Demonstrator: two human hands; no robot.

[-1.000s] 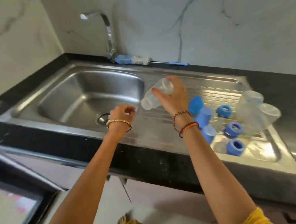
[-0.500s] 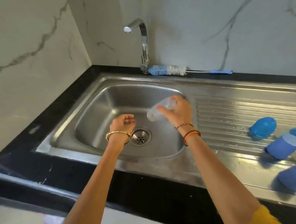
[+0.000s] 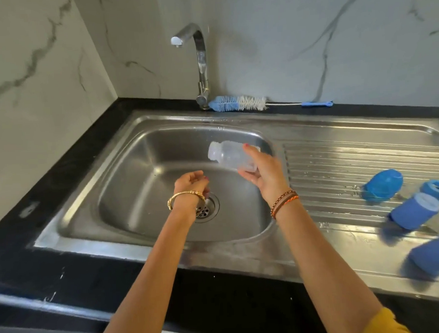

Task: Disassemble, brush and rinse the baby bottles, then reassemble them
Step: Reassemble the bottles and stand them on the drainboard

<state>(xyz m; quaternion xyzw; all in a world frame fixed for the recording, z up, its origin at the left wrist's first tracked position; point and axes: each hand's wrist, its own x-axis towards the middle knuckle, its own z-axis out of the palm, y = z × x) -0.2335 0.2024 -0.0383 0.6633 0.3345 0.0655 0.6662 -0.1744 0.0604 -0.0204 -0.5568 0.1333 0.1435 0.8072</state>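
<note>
Right hand (image 3: 265, 172) grips the clear bottle (image 3: 229, 157) by its base, neck pointing to ten o'clock over the sink basin (image 3: 143, 190). Left hand (image 3: 191, 184), at eight o'clock from it, hangs loosely curled, empty.

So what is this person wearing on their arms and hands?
Both forearms are bare. The left hand has a thin gold bangle at the wrist. The right hand has a few thin bracelets at the wrist: braided brown and bright orange cords. The fingernails are painted red. A bit of yellow sleeve shows at the right upper arm.
</note>
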